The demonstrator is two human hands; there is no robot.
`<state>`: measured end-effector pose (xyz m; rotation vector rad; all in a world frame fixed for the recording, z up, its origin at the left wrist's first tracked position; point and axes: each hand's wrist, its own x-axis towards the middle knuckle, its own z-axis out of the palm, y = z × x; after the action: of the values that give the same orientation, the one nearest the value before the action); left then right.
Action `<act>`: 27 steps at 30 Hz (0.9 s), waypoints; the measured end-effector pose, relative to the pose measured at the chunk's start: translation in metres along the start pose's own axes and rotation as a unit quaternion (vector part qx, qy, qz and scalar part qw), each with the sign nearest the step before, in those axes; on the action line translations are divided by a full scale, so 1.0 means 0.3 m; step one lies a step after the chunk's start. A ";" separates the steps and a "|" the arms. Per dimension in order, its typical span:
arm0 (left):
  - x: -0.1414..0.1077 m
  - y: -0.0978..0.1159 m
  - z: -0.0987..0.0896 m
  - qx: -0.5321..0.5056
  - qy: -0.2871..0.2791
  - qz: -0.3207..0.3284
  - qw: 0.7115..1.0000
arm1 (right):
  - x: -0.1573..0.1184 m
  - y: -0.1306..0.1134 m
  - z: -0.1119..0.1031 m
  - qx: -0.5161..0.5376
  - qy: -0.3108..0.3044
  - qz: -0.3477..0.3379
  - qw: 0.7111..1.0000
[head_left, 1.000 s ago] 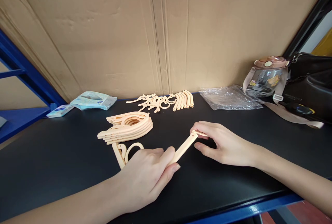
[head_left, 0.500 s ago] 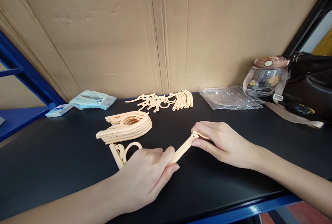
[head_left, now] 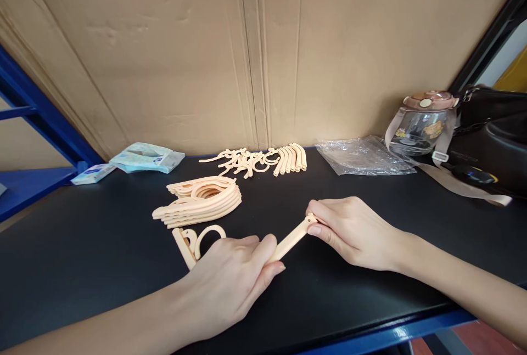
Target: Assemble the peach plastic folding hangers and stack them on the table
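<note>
My left hand (head_left: 234, 275) is closed around a beige plastic folding hanger (head_left: 291, 241). One arm of the hanger sticks out to the right of that hand, while its hook (head_left: 211, 230) and other arm (head_left: 184, 249) show to the left. At the far end of the right-hand arm, by a small hole, my right hand (head_left: 349, 229) pinches a small beige part, mostly hidden by the fingers. Behind my left hand lies a stack of folded beige hangers (head_left: 201, 207).
On the black table (head_left: 102, 251), loose beige hooks (head_left: 242, 162) and several curved arms (head_left: 291, 158) lie at the back. A blue tissue pack (head_left: 146, 158) is left of them. Clear plastic bags (head_left: 362, 156), a strapped bottle (head_left: 424, 124) and a black bag (head_left: 498, 146) are to the right.
My right hand has shifted slightly right and down, its fingers now closer over the arm's end. The small part there shows less than before. My left hand has barely moved.
</note>
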<state>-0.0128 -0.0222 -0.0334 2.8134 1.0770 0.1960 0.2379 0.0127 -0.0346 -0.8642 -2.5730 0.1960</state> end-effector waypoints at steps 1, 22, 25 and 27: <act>0.001 0.001 -0.001 -0.002 -0.008 -0.005 1.000 | -0.001 0.000 0.002 -0.011 0.001 -0.008 1.000; 0.003 -0.002 -0.006 -0.051 -0.003 0.030 0.998 | 0.001 -0.007 0.000 -0.061 0.112 -0.098 0.987; 0.003 0.002 -0.012 -0.055 -0.007 0.031 0.998 | 0.001 -0.011 -0.004 -0.048 0.115 -0.102 0.987; 0.001 0.004 -0.014 -0.055 -0.006 0.035 0.998 | -0.001 -0.013 -0.005 -0.043 0.115 -0.102 0.987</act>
<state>-0.0126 -0.0224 -0.0290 2.7532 0.9348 0.2361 0.2368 0.0095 -0.0324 -0.6057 -2.4450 -0.0719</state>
